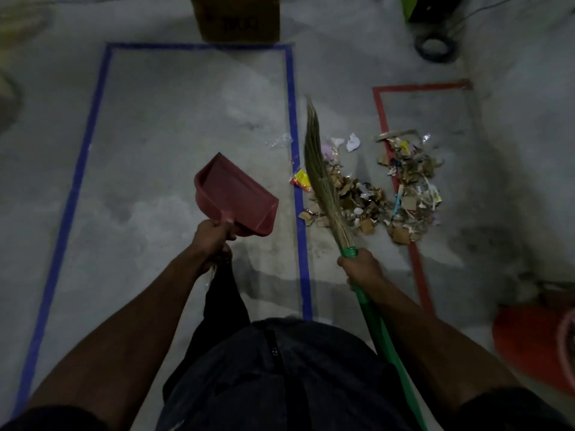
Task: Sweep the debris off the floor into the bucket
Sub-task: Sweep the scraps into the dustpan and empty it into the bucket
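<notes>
My left hand (213,236) grips the handle of a red dustpan (238,197), held above the concrete floor inside the blue tape rectangle. My right hand (362,267) grips the green handle of a grass broom (322,178); its bristles point away from me over the left debris pile. Debris (357,200) of cardboard scraps, paper and wrappers lies in two heaps between the blue tape and the red tape, the right heap (410,185) straddling the red line. An orange bucket (535,340) sits at the right edge, partly cut off.
A blue tape rectangle (294,119) and a red tape outline (420,88) mark the floor. A cardboard box (236,18) stands at the far end. A dark tape roll (435,48) and a green object (410,6) lie far right.
</notes>
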Tool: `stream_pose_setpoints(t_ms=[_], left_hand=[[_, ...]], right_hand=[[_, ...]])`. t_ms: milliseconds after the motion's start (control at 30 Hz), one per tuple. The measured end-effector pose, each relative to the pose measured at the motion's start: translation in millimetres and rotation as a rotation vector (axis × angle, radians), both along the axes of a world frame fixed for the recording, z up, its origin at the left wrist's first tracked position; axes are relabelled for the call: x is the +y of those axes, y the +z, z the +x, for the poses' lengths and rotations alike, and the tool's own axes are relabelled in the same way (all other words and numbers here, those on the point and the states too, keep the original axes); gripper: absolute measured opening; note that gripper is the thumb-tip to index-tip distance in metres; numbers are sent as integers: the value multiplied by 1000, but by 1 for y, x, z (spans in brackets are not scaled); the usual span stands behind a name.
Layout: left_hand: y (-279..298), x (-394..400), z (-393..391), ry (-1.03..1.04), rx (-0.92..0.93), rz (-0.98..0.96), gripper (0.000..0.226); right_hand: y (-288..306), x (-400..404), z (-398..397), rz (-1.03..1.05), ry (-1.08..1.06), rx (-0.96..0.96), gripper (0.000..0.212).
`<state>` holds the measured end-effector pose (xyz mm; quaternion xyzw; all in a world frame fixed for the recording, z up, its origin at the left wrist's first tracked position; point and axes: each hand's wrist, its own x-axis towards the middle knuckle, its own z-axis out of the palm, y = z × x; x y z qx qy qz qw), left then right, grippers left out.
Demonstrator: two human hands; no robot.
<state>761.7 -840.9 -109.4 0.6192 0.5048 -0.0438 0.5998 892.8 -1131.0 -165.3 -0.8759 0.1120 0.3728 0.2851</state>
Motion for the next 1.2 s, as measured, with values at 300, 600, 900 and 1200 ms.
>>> stream_pose_setpoints(t_ms=[300, 600, 900, 1200], left_hand=[[-24, 152, 140, -319, 57, -62, 40], [-24, 233, 245, -487, 188, -37, 34], [-46, 300, 326, -524, 243, 57, 32], [-196, 375, 430, -740, 380, 192, 36]], right_hand=[[4, 113, 41, -65, -175, 23, 34], [19, 210, 110, -72, -262, 87, 50], [-9, 297, 213, 19, -115, 45, 39], [-140, 418, 282, 6, -132, 122, 36]])
